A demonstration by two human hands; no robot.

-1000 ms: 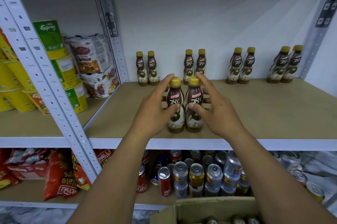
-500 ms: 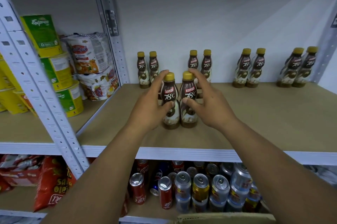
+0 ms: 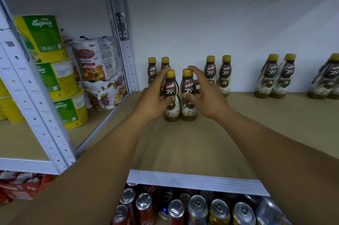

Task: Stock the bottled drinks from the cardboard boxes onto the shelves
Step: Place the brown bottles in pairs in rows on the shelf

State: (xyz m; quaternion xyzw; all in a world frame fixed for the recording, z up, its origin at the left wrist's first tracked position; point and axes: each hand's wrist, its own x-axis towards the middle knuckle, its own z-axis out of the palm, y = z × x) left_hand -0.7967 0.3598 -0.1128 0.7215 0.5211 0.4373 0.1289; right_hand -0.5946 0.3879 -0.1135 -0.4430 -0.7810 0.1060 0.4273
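Head: bottles [image 3: 171, 91] upright (caps [image 3: 187, 72] up)

The bottles [image 3: 172, 111] are smooth plastic with shiny labels [image 3: 189, 90] and smooth yellow plastic caps [image 3: 187, 72]. The shelf board [image 3: 192, 142] looks like dull, flat wood. The post [image 3: 36, 107] is white painted metal. The cans [image 3: 220, 208] have shiny metal tops. The noodle bags [image 3: 97, 61] are crinkly, shiny plastic.

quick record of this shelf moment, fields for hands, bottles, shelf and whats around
left hand: grips left bottle
right hand: grips right bottle, one finger by its cap
bottles: both upright, side by side on the shelf
back row: pairs of the same bottles along the wall
left bay: noodle cups, noodle packs
below: drink cans
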